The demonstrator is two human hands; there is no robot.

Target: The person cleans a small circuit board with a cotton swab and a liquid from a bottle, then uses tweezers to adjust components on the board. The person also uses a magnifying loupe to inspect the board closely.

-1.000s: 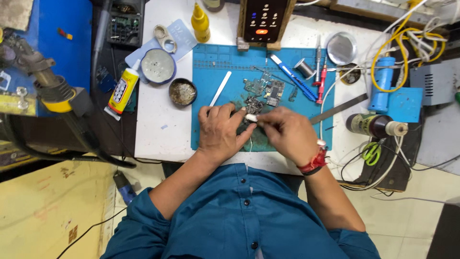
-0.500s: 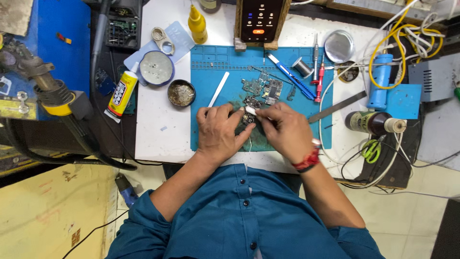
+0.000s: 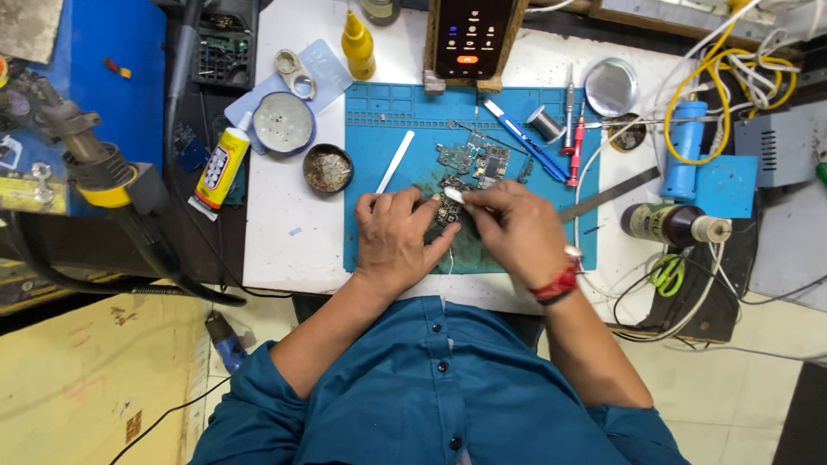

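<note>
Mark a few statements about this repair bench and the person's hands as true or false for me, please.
1. Both hands meet over the blue work mat. True.
2. The right hand pinches a small white piece. True.
3. The left hand holds the green scissors. False: the scissors lie untouched at the right.
4. The yellow glue tube lies on the mat. False: it lies off the mat, to its left.
5. A red band circles the right wrist. True.

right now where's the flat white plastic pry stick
In the head view, the flat white plastic pry stick lies slanted on the blue work mat, just beyond the left hand and right of the small round dark tin.
</note>
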